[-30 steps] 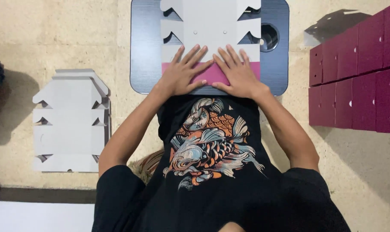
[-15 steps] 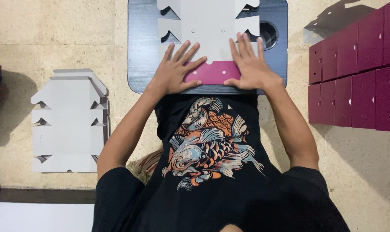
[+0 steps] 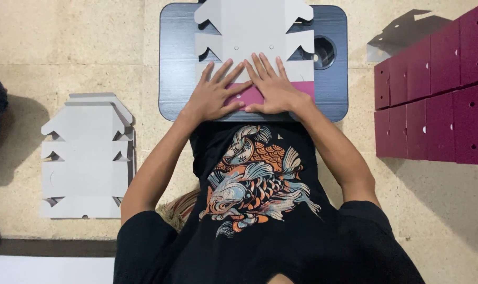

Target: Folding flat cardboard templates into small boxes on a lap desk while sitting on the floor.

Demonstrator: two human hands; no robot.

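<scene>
A: Starting at nine o'clock, we see the stack of flat grey die-cut cardboard blanks (image 3: 86, 158) on the pale stone floor (image 3: 65, 47), notched edges lined up, within reach of our left arm but well apart from the work.

B: At twelve o'clock sits the dark blue ribbed lap tray (image 3: 176, 63), giving us a hard, level surface. On it lies the flat grey cardboard box blank with a magenta flap (image 3: 255, 37), matte grey side up.

A: Our left hand (image 3: 210, 97) is spread wide and flat, holding nothing, palm bearing down on the near edge, probably to crease it.

B: Our right hand (image 3: 273, 89) does the same just beside it, fingers splayed, empty, over the folded-up magenta strip. Thumbs nearly meet at the middle.

A: The tray's round cup hole (image 3: 324, 51) shows just beyond the blank's right edge.

B: At three o'clock the finished magenta cardboard boxes (image 3: 439, 94) stand in rows, smooth, square, with small punched holes.
</scene>
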